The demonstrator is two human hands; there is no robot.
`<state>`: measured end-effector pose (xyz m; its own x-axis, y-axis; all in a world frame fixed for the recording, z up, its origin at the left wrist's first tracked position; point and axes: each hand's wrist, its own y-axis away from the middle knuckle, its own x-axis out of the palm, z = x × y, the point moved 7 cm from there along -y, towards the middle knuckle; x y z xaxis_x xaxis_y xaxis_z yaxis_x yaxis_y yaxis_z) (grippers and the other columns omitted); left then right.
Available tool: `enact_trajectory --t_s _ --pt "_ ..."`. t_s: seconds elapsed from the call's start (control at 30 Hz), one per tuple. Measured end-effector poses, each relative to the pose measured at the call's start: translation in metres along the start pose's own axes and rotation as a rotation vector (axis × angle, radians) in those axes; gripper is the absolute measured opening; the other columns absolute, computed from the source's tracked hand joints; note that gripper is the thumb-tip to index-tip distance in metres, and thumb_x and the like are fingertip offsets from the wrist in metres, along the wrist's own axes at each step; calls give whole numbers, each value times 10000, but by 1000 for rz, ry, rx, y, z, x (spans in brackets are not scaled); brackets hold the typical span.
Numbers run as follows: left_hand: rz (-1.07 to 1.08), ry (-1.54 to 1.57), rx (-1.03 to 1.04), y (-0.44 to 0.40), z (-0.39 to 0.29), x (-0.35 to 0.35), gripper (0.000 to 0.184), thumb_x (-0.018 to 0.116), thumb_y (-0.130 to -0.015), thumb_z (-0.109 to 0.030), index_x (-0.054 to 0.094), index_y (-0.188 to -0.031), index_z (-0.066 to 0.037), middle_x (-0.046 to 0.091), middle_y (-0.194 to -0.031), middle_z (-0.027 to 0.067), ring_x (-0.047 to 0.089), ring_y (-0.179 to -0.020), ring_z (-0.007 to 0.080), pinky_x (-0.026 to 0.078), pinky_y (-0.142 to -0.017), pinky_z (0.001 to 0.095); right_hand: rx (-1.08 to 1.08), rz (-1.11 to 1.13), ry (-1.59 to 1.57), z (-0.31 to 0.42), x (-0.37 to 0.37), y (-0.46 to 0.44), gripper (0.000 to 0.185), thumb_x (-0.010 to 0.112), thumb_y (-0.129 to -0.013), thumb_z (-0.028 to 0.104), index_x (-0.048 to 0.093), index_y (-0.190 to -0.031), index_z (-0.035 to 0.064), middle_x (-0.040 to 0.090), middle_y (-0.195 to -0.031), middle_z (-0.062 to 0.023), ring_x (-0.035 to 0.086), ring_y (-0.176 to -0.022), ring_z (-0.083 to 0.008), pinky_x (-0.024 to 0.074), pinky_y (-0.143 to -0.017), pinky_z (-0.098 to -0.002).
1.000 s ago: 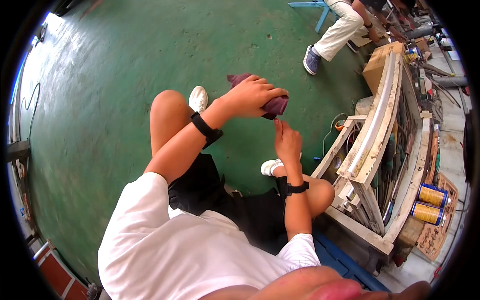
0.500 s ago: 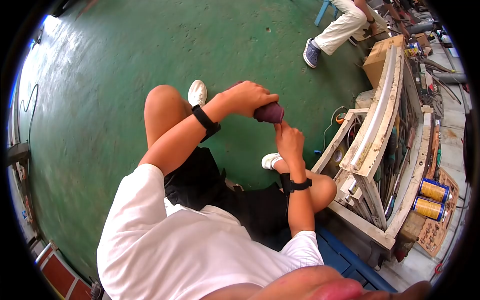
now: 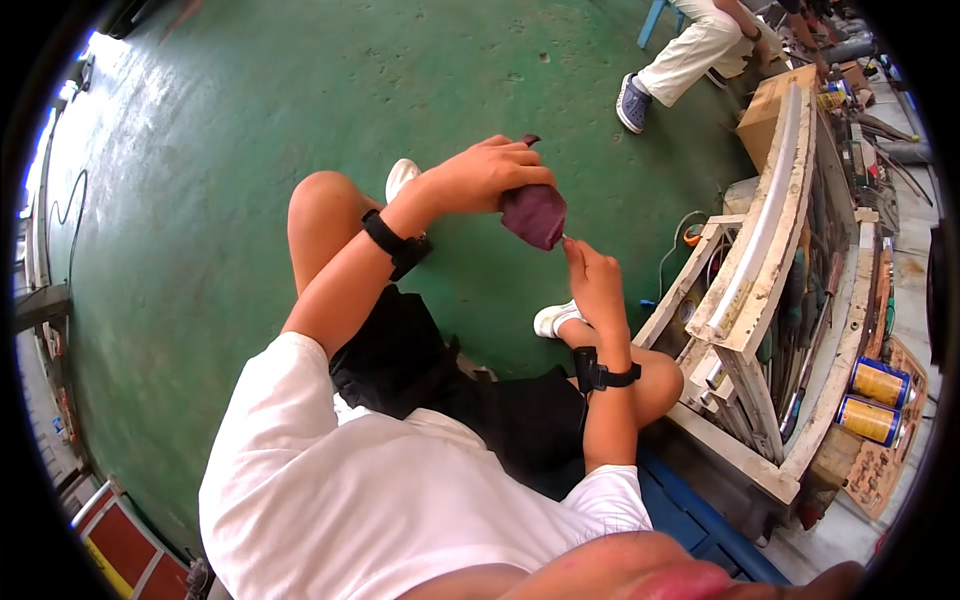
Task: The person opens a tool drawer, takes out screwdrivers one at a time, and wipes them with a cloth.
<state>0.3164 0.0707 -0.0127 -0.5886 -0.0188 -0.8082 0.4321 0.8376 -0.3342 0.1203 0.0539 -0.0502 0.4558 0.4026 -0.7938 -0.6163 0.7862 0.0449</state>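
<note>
One wide green floor (image 3: 250, 130) is stretching ahead and leftward, giving both arms (image 3: 345, 295) open room. A wooden rack (image 3: 750, 320) is narrowing that room on the right, its near edge standing close beside the right knee (image 3: 658, 385). By the rack's far end a cardboard box (image 3: 758, 130) is sitting. The left hand (image 3: 490, 175) is gripping a purple cloth (image 3: 535, 217), fingers curling over its upper part; the cloth is hanging between the hands, above the floor. Just at its lower edge, the right hand (image 3: 595, 282) is pressing thumb and finger together; what they are pinching is too small to tell.
</note>
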Motion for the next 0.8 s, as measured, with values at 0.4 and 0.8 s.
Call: enact_trajectory --t_s 0.4,0.8 --pt "102 57 94 -12 -13 35 537 689 -688 -11 612 -1207 -126 673 -1026 68 636 -1024 317 464 -960 444 81 60 -157 -26 20 0 319 482 -1034 228 626 -898 -23 572 -765 -292 556 -731 -505 434 -611 -481" --pt "-62 -28 40 -9 -7 17 626 761 -652 -56 604 -1251 -153 660 -1056 59 633 -983 286 452 -964 420 62 -54 -202 -13 9 -5 371 509 -1032 307 628 -903 -20 566 -760 -281 552 -738 -497 436 -599 -491"
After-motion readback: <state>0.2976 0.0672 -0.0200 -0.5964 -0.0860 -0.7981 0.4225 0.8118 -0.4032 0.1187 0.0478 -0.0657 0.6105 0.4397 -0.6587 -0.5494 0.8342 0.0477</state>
